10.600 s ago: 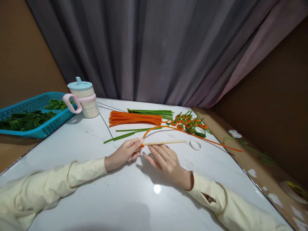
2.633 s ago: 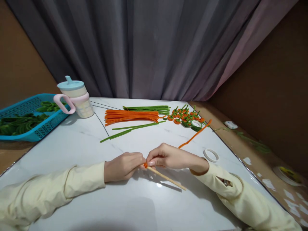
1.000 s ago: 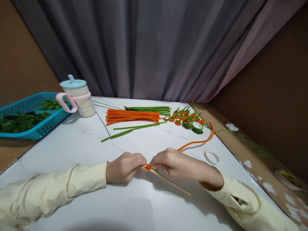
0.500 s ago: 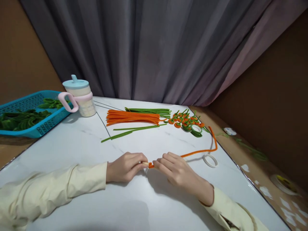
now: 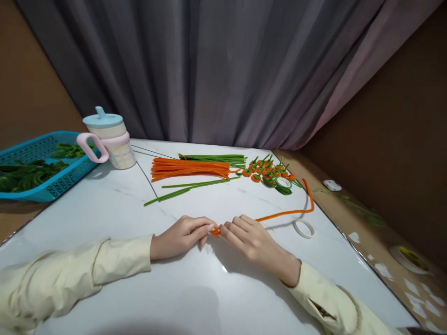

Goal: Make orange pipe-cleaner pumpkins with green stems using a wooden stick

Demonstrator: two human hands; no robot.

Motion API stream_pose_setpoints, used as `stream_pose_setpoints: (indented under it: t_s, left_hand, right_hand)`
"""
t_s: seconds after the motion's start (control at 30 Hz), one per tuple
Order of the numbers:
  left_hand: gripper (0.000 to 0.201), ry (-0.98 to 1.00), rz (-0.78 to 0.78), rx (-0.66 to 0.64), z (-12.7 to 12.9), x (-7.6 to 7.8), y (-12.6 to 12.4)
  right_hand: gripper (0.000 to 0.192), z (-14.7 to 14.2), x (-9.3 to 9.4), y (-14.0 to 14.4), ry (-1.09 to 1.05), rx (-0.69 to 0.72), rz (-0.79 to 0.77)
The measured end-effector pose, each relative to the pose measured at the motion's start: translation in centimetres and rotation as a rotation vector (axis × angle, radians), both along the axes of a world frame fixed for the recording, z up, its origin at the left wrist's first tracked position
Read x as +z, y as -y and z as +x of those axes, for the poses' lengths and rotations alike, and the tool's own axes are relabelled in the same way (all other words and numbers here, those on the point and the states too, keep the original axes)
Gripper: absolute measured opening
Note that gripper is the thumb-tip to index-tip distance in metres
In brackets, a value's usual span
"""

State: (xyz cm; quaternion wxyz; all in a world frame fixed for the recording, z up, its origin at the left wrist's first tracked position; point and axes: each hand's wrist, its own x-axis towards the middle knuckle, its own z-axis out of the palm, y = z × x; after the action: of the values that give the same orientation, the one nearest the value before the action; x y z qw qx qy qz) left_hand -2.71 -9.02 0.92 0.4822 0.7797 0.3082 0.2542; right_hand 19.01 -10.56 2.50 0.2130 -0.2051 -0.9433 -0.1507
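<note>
While both hands' fingers pinch its near end | orange pipe cleaner (image 5: 279, 214) runs right, tip bent away | stick prob. hidden

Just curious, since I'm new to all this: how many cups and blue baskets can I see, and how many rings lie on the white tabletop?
Cup: 1
Blue basket: 1
Rings: 2 (white ring, green-edged ring)
Total: 4
</note>
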Motion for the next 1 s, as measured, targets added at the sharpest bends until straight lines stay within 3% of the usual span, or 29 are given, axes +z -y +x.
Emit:
stream_pose_setpoints:
  t_s: [0.17, 0.4, 0.5, 0.73, 0.87, 1.0]
  left_hand:
    - [0.029, 0.041, -0.18, 0.018, 0.2, 0.0, -0.1]
    - [0.027, 0.069, -0.204, 0.072, 0.5, 0.1, -0.1]
    - [0.026, 0.055, -0.137, 0.086, 0.5, 0.1, 0.1]
    - [0.027, 0.053, -0.083, 0.105, 0.5, 0.1, 0.5]
    - [0.027, 0.068, -0.072, 0.091, 0.5, 0.0, 0.4]
    - [0.026, 0.083, -0.066, 0.081, 0.4, -0.1, 0.4]
  right_hand:
    - [0.026, 0.0, -0.1, -0.1, 0.0, 0.004, 0.034]
    - [0.026, -0.1, -0.2, 0.2, 0.014, -0.034, -0.09]
    - [0.023, -0.3, -0.1, 0.4, -0.113, -0.101, -0.356]
    - [0.029, -0.5, 2.3, -0.3, -0.274, -0.266, -1.208]
    - [0.035, -1.0, 2.4, -1.7, -0.368, -0.149, -1.658]
    - [0.037, -1.4, 1.9, -2.3, -0.444, 0.009, -1.833]
